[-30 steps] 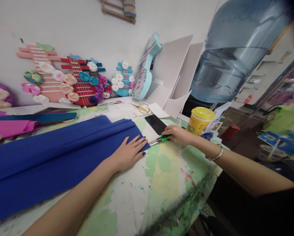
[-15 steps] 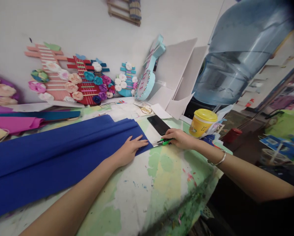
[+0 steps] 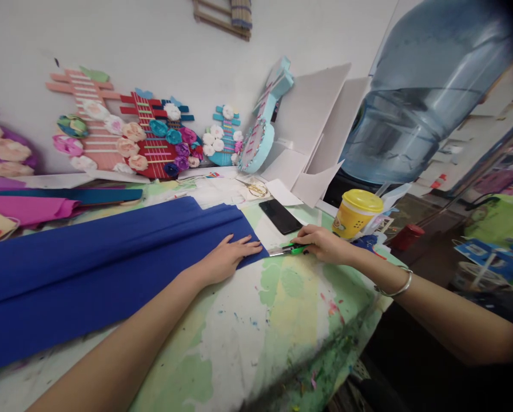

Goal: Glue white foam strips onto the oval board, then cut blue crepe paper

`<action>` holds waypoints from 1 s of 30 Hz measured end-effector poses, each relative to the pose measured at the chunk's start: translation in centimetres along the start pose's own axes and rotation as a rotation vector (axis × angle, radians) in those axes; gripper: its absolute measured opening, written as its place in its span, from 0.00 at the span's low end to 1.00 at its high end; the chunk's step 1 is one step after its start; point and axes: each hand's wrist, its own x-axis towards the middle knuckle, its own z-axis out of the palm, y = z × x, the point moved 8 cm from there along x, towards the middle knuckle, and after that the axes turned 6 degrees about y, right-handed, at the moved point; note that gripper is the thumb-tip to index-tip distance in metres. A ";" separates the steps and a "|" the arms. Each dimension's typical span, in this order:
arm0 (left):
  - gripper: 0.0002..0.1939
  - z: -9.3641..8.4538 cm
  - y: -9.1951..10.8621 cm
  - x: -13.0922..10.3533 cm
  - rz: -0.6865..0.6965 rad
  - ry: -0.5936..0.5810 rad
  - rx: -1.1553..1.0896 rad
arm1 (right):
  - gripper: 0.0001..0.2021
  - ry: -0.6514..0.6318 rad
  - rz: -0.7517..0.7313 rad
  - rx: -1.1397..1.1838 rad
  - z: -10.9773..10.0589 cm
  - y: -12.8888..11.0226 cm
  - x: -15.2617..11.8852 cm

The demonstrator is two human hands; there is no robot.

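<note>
Dark blue folded crepe paper (image 3: 110, 269) stretches across the left of the table, its narrow end pointing right. My left hand (image 3: 226, 258) lies on that end with fingers outstretched, pressing near the edge. A green utility knife (image 3: 294, 249) is in my right hand (image 3: 323, 243), whose fingers are closed around its handle. Its blade points left, and the tip is at the paper's right corner; whether it sits between the layers I cannot tell. Just beyond the knife lies a black phone (image 3: 281, 216).
A yellow lidded tub (image 3: 358, 214) stands right of my right hand, below a large water bottle (image 3: 410, 97). Gold-handled scissors (image 3: 256, 189) lie farther back. Flower-covered paper instruments (image 3: 153, 140) and white boards (image 3: 314, 109) lean at the wall. The painted tablecloth (image 3: 239, 349) drops off at the right.
My right hand has drawn slightly to the right with the knife, showing a bit more blade. My left hand stays on the paper. The view has shifted slightly.
</note>
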 end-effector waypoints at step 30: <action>0.42 0.3 0.4 -0.2 0.023 -0.025 0.088 | 0.18 -0.026 0.103 -0.004 -1.5 -0.4 -2.7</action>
